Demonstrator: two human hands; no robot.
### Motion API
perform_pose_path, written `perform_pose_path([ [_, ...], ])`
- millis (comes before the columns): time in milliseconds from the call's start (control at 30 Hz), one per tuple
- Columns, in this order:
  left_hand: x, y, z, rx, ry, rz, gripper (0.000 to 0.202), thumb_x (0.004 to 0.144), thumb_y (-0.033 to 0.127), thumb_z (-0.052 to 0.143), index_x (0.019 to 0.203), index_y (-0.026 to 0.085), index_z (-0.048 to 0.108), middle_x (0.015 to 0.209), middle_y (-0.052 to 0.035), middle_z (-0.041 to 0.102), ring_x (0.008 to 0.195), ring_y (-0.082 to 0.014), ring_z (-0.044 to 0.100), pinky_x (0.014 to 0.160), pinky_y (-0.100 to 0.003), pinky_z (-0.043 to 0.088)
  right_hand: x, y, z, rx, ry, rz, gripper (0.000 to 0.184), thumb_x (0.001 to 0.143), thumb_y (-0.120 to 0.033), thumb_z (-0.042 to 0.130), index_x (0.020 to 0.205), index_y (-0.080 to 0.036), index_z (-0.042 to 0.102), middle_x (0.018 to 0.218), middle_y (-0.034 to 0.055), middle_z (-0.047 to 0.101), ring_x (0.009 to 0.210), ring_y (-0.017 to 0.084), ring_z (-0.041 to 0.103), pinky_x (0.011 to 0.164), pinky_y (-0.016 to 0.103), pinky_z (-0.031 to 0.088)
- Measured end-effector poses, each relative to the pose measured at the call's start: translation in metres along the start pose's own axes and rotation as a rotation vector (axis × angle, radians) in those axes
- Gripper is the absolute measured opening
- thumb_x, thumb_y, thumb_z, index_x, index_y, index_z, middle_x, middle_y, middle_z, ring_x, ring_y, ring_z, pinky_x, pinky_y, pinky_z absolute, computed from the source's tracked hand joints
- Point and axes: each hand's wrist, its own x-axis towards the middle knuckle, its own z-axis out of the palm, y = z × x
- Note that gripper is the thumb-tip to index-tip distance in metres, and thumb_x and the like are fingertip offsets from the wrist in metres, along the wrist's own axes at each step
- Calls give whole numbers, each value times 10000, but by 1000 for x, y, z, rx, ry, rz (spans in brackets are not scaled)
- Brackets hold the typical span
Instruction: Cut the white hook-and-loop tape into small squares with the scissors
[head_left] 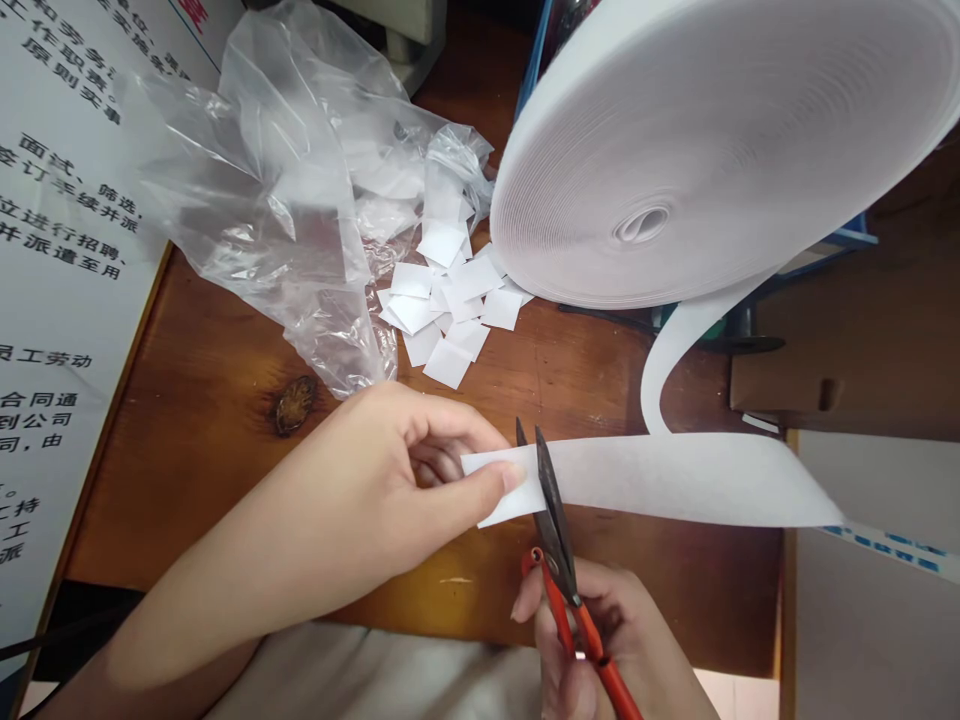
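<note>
My left hand [420, 470] pinches the free end of a white strip [675, 475] between thumb and fingers. The strip curves back to a large white roll [645, 150] at the upper right. My right hand [615, 630] grips a pair of scissors [559, 540] with red handles and dark blades. The blades are parted slightly, one on each side of the strip, just right of my left thumb. Beyond my left hand, several cut white pieces [450, 365] lie in a loose pile on the wooden table [210, 420].
A crumpled clear plastic bag [277, 210] lies beside the pile at the back left. A white board with printed text [60, 260] stands along the left edge. A brown cardboard box [825, 340] is at the right, with a blue container [840, 240] partly hidden behind the roll.
</note>
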Motion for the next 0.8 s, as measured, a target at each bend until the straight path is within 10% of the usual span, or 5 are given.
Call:
perform_pose_path([
  [800, 10, -6, -2, -97, -49, -85, 138, 906, 360, 792, 846, 280, 888, 755, 14, 799, 672, -113, 650, 590, -152, 468, 4, -3, 0, 42, -32, 18, 631, 775, -644, 1023, 1109, -211, 710, 789, -30, 651, 535, 50, 468, 532, 186, 492],
])
